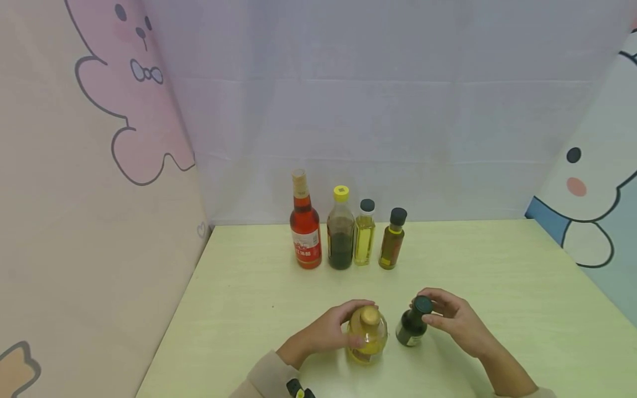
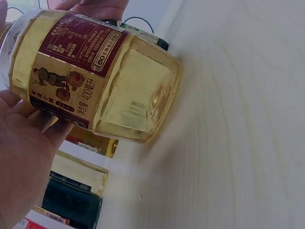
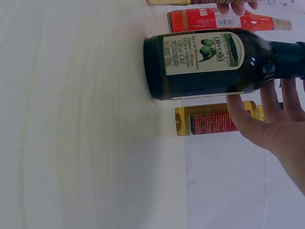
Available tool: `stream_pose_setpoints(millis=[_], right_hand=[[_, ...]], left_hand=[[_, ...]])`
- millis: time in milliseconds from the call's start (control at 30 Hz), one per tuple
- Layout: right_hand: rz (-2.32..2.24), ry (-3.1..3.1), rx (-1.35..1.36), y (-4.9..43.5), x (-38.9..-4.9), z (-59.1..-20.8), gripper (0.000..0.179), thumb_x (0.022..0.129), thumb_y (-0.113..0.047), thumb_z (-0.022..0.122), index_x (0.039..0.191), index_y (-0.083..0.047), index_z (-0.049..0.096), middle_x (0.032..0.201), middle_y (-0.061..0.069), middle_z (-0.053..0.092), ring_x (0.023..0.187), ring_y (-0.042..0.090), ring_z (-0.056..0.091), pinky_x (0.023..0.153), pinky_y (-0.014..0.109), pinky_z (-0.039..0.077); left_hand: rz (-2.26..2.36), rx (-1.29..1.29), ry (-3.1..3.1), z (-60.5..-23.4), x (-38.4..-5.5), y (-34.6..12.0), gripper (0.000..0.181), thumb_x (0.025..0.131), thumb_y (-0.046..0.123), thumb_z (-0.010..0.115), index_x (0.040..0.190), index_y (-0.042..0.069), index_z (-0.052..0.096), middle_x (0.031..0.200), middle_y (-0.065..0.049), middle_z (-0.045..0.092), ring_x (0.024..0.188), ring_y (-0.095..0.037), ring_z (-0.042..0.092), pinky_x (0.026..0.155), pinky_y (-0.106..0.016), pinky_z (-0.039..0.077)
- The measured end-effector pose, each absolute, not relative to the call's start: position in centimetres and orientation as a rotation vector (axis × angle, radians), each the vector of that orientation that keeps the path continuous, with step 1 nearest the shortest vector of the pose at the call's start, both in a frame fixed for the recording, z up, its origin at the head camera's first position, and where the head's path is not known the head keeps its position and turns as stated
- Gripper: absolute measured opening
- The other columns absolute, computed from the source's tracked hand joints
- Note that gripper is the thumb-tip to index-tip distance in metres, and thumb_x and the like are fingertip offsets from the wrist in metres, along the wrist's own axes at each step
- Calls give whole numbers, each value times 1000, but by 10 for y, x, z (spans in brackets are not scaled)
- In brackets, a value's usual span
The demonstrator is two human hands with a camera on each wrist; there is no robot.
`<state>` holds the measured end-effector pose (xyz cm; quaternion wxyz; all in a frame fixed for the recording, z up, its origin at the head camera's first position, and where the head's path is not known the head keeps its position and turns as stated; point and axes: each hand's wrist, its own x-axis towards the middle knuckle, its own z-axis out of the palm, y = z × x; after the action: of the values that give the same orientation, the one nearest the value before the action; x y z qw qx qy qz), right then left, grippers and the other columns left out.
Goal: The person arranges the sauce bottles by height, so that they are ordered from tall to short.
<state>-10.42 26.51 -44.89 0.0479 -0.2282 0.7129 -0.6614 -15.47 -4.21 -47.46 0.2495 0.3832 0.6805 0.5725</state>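
Observation:
My left hand (image 1: 323, 331) grips a squat, clear bottle of yellow cooking oil (image 1: 370, 345) with a gold cap, thumb on the near side and fingers round the far side. Its maroon and tan label (image 2: 71, 57) faces the left wrist camera. Just to the right, my right hand (image 1: 463, 326) holds a dark green olive oil bottle (image 1: 412, 327) about its neck, between thumb and fingers. That bottle leans a little in the head view, and its cream label (image 3: 205, 52) shows in the right wrist view. A small gap separates the two bottles.
Farther back on the pale wooden table (image 1: 239, 309) stand a red vinegar bottle (image 1: 305, 226), a dark sauce bottle (image 1: 340, 249) with a yellow cap, a slim yellow oil bottle (image 1: 364, 240) and a small amber bottle (image 1: 391, 246). A white curtain (image 1: 373, 110) hangs behind the table.

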Motion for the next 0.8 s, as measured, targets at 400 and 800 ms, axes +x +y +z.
stream_pose_setpoints(millis=[400, 800], right_hand=[[-2011, 2200, -713, 265, -104, -448, 32, 94, 12, 52, 125, 7, 51, 115, 3, 66, 110, 12, 60, 87, 28, 51], [-2039, 2183, -689, 264, -103, -448, 38, 93, 12, 53, 126, -7, 58, 116, 1, 65, 112, 10, 58, 89, 26, 50]], left_hand=[[1524, 1020, 1942, -475, -150, -41, 84, 76, 14, 85, 146, 9, 40, 135, 8, 52, 126, -11, 45, 106, -32, 35], [1553, 1016, 2010, -476, -147, -41, 78, 75, 17, 86, 142, 8, 46, 132, 8, 55, 123, -11, 49, 104, -32, 38]])
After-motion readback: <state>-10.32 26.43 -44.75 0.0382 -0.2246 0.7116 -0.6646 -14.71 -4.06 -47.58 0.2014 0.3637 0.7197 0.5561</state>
